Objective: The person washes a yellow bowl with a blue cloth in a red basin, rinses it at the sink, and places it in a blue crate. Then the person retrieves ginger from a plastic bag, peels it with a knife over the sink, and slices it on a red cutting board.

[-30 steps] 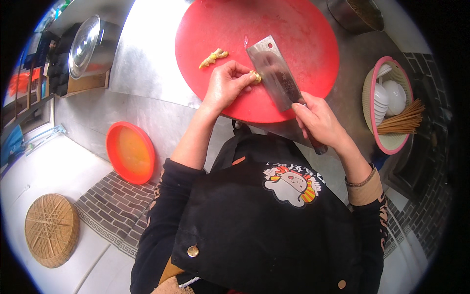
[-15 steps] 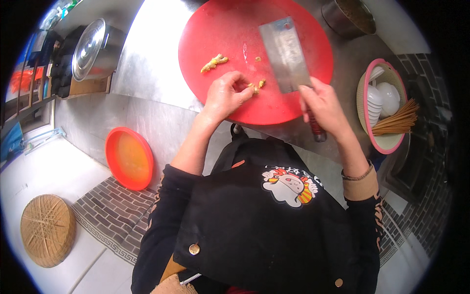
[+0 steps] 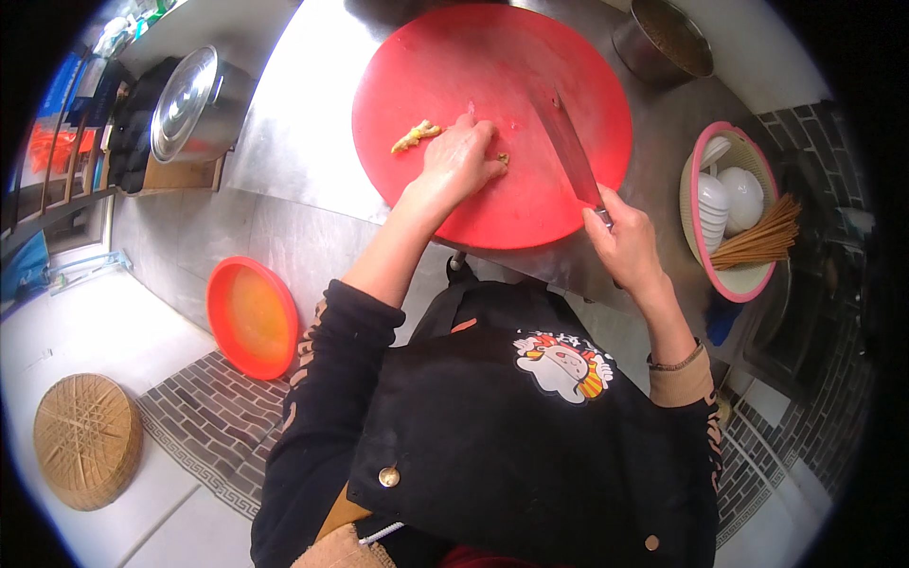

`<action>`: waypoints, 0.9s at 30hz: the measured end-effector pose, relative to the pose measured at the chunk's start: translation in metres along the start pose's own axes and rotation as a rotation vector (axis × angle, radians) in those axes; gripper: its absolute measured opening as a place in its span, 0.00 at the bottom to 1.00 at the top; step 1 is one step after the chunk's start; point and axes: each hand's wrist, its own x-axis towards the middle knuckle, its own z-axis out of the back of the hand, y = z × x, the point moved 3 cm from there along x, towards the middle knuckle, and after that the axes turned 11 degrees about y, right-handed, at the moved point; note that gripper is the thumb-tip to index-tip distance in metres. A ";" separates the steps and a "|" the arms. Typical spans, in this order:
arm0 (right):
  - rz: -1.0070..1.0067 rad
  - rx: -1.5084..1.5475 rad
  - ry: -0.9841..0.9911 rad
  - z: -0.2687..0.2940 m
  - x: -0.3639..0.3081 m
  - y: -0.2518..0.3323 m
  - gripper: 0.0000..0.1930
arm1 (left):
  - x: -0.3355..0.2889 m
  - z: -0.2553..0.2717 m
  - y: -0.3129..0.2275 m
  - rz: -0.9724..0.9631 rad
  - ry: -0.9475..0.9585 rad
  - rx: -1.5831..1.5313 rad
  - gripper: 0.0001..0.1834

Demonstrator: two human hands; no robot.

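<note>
On the round red cutting board (image 3: 559, 204), my left hand (image 3: 459, 161) rests with its fingers bent down and drawn in. What is under the fingers is hidden; a small bit of ginger (image 3: 503, 159) shows beside the thumb. Left of the fingertips lies a longer knobbly piece of ginger (image 3: 415, 135). My right hand (image 3: 623, 239) is wrapped round the handle of a cleaver (image 3: 568, 147). Its blade stands nearly edge-on to me over the right part of the board, pointing away, apart from the ginger.
Right of the board, a pink-rimmed basket (image 3: 696, 222) holds white bowls and chopsticks (image 3: 757, 237). A metal pot (image 3: 663, 43) stands at the far right, a lidded pot (image 3: 185, 104) at the left. An orange-red basin (image 3: 251, 317) and a woven basket (image 3: 87, 440) are lower left.
My left hand has moved forward and right over the small ginger bits, covering some. The cleaver has turned from showing its flat side to nearly edge-on.
</note>
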 end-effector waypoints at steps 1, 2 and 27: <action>0.033 -0.049 -0.036 0.001 0.000 0.001 0.18 | 0.003 0.000 0.000 -0.009 -0.013 -0.014 0.28; 0.062 -0.100 -0.071 0.001 -0.001 0.002 0.18 | 0.005 0.000 0.001 -0.017 -0.042 -0.023 0.27; -0.022 -0.577 -0.053 -0.030 0.016 -0.008 0.28 | -0.019 0.026 0.081 0.037 -0.132 -1.572 0.17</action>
